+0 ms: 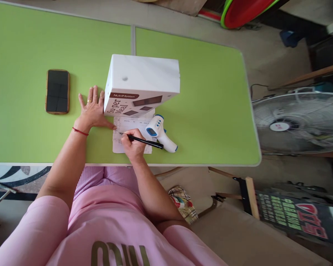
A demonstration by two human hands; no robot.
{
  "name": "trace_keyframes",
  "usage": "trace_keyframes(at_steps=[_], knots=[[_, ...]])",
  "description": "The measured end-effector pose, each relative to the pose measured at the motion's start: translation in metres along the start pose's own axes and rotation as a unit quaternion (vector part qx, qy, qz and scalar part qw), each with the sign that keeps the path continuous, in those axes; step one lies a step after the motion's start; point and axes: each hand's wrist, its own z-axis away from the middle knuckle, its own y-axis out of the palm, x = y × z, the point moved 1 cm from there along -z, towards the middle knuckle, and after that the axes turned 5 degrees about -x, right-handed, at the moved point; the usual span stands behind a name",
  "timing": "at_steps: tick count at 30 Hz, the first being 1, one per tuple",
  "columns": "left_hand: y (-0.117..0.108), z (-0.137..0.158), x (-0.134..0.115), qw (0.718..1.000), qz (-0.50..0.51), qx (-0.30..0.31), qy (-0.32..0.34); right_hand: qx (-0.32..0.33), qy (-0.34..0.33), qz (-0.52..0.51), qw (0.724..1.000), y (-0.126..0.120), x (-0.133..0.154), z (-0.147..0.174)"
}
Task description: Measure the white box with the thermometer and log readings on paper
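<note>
Paper (127, 125) looks partly written from here, lower strip seemingly blank; right hand (133, 147) pinches a black pen (147, 142); left hand (93, 112) lies spread beside the white box (145, 75).

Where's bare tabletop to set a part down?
Right of the box and thermometer, out to the table's right edge. Also left of the phone. Tight between phone and left hand. Crowded: near-edge middle, where box, paper, thermometer, pen and both hands bunch up.
</note>
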Motion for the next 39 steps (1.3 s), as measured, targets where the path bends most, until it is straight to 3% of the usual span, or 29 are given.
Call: trace_keyframes(at_steps=[13, 19, 26, 39], knots=[[-0.0008, 0.0006, -0.0015, 1.000, 0.009, 0.006, -0.013, 0.033, 0.019, 0.000, 0.999, -0.0009, 0.0014, -0.0023], [0.0013, -0.0002, 0.0021, 1.000, 0.002, -0.002, -0.003, 0.016, 0.003, 0.016, 1.000, -0.0010, 0.0016, -0.0018], [-0.0006, 0.0003, 0.0003, 1.000, 0.001, 0.000, -0.005, 0.028, 0.016, -0.044, 0.999, -0.0023, 0.0006, -0.0027], [0.0035, -0.0033, 0.0038, 1.000, -0.002, 0.001, 0.000, 0.036, 0.008, -0.017, 0.999, -0.0014, -0.0021, -0.0019]])
